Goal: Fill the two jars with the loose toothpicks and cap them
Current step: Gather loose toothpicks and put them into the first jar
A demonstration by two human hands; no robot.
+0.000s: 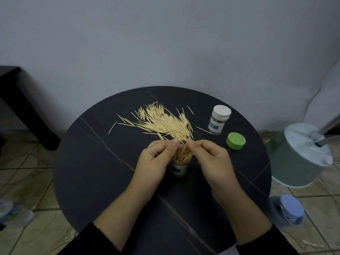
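- The left hand [156, 159] and right hand [209, 159] each pinched, thumb against fingertips, the toothpick bundle [183, 154] standing in the open jar [178, 169] near the middle of the round table [110, 172].
- Judged best practice: keep the picks parallel and near-upright, and ease them down together so that none snags the rim or tips the jar.
- The loose toothpicks [165, 122] lay heaped behind the jar; 1 white-capped jar [219, 120] and 1 green cap [235, 140] stood to the right.
- Both jars bore green labels, with lettering too small to read.

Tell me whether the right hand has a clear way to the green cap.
Probably yes: the green cap lies uncovered just right of the right hand, nothing between, though it is pinching toothpicks.
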